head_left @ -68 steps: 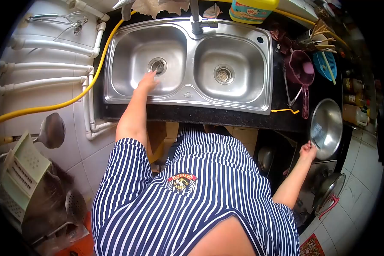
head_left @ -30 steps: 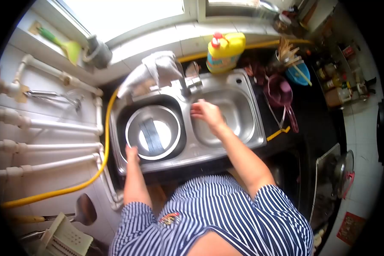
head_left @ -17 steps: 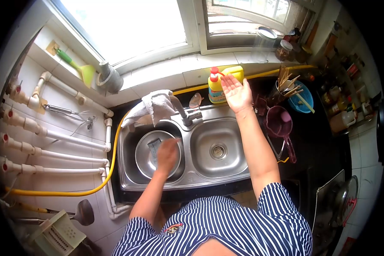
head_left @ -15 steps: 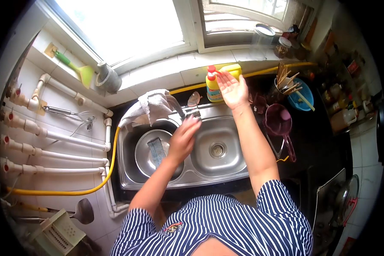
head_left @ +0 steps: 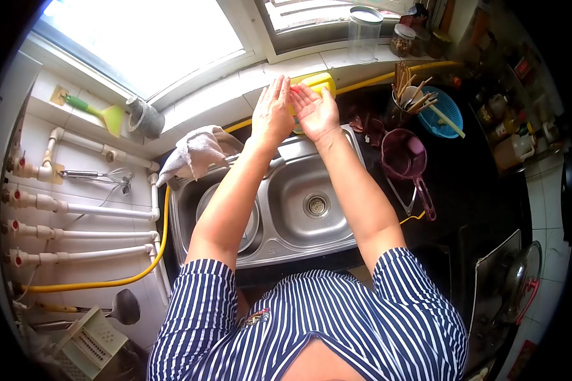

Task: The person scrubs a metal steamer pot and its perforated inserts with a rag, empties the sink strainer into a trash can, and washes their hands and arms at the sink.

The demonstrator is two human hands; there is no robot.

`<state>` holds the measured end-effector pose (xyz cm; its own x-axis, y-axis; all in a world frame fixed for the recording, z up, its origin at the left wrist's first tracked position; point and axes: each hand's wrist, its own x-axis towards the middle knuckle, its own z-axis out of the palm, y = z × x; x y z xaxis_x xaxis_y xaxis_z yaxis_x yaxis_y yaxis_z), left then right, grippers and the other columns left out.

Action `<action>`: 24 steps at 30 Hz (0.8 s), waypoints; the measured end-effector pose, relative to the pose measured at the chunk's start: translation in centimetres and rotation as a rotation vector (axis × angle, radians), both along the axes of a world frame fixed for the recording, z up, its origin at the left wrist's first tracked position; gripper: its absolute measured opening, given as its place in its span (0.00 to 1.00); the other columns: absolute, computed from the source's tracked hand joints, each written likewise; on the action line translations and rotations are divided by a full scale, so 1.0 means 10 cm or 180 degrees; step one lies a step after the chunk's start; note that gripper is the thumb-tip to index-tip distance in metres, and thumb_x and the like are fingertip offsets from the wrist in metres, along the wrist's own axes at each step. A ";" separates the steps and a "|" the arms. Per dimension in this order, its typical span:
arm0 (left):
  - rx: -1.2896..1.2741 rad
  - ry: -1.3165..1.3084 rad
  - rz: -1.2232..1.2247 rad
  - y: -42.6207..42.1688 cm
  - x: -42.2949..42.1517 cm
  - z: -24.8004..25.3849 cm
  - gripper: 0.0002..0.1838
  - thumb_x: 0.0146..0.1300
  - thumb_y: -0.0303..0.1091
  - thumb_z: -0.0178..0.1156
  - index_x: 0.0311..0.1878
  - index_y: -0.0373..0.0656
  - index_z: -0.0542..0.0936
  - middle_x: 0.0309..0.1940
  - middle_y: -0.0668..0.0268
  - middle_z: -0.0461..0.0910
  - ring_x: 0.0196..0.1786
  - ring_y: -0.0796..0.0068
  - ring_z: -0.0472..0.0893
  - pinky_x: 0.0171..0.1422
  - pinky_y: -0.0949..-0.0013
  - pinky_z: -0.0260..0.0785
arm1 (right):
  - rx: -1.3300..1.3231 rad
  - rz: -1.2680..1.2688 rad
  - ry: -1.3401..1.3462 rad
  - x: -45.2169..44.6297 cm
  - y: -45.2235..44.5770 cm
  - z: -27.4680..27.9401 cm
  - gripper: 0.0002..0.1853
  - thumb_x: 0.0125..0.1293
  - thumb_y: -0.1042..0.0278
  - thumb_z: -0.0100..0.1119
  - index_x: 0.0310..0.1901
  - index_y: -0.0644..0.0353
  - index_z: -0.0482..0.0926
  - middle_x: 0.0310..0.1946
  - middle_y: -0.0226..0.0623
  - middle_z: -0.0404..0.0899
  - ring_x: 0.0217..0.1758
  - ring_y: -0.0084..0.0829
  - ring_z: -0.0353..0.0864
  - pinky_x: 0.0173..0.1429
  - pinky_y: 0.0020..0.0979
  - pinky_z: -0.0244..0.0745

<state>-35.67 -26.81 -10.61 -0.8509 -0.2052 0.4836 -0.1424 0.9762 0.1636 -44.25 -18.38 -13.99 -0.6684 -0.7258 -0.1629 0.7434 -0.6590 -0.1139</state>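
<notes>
My left hand (head_left: 273, 115) is raised at the back of the sink, its fingers stretched out beside the red top of a yellow pump bottle (head_left: 297, 128). Close to its right, my right hand (head_left: 317, 114) is held palm up with the fingers extended and nothing visible on it. Both hands cover most of the pump bottle, so contact with its top cannot be made out. Behind the right hand lies another yellow bottle (head_left: 319, 82). Below my arms is a steel double sink (head_left: 286, 213), with a metal basin (head_left: 251, 222) in its left bowl, partly hidden by my left forearm.
A grey cloth (head_left: 197, 152) drapes at the sink's back left. On the right stand a purple dipper (head_left: 403, 155), a chopstick holder (head_left: 398, 113) and a blue basket (head_left: 450, 119). White pipes (head_left: 102, 209) and a yellow hose (head_left: 108, 286) run along the left wall.
My left hand has moved up and forward from over the sink to beside my right hand at the pump bottle. The right hand stays palm up. The view has shifted slightly.
</notes>
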 end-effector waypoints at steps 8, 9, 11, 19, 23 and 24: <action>0.0147 -0.0030 0.0035 0.04 -0.01 0.00 0.33 0.54 0.22 0.50 0.67 0.37 0.65 0.67 0.52 0.64 0.68 0.53 0.65 0.72 0.62 0.57 | -0.0003 -0.0009 -0.0042 0.00 0.03 0.01 0.32 0.75 0.48 0.31 0.59 0.75 0.63 0.54 0.57 0.71 0.59 0.47 0.73 0.68 0.44 0.67; 0.0143 -0.0024 0.0043 0.04 0.01 0.02 0.33 0.54 0.22 0.50 0.67 0.37 0.65 0.67 0.52 0.64 0.68 0.53 0.65 0.72 0.62 0.57 | -0.0046 0.0023 0.0008 0.00 0.04 0.01 0.31 0.75 0.48 0.31 0.59 0.75 0.63 0.55 0.57 0.71 0.60 0.47 0.73 0.68 0.43 0.67; 0.1414 0.0328 -0.0263 -0.01 0.03 0.05 0.27 0.57 0.25 0.50 0.63 0.32 0.69 0.66 0.49 0.65 0.72 0.55 0.60 0.75 0.62 0.50 | 0.0132 -0.0021 0.0093 0.14 0.16 0.07 0.31 0.75 0.48 0.31 0.58 0.75 0.64 0.55 0.56 0.71 0.61 0.46 0.72 0.69 0.42 0.66; 0.6724 0.1865 -0.1193 0.81 0.86 -0.30 0.33 0.74 0.55 0.33 0.75 0.47 0.49 0.75 0.68 0.49 0.75 0.72 0.54 0.77 0.68 0.42 | 0.2710 -0.1127 0.5616 1.44 0.65 0.02 0.33 0.75 0.48 0.34 0.71 0.65 0.54 0.74 0.46 0.49 0.78 0.43 0.44 0.78 0.40 0.37; 0.7513 0.1136 -0.1661 0.95 1.16 -0.23 0.32 0.74 0.53 0.29 0.74 0.43 0.52 0.74 0.65 0.53 0.75 0.69 0.54 0.78 0.64 0.44 | 0.2688 -0.1646 0.5703 1.22 0.70 -0.21 0.30 0.72 0.52 0.41 0.69 0.64 0.60 0.71 0.47 0.56 0.77 0.44 0.49 0.78 0.42 0.39; 0.7551 0.1433 -0.1574 0.84 1.21 -0.21 0.32 0.74 0.52 0.29 0.74 0.42 0.52 0.74 0.65 0.53 0.75 0.69 0.53 0.78 0.64 0.44 | 0.2600 -0.1495 0.6152 1.31 0.76 -0.31 0.30 0.69 0.54 0.44 0.68 0.62 0.63 0.71 0.45 0.58 0.76 0.40 0.53 0.78 0.42 0.41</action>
<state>-23.58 -18.42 -12.73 -0.9403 -0.3346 -0.0629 0.2668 -0.8389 0.4744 -31.13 -10.76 -17.10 -0.4012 -0.6399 0.6555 -0.7808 -0.1354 -0.6100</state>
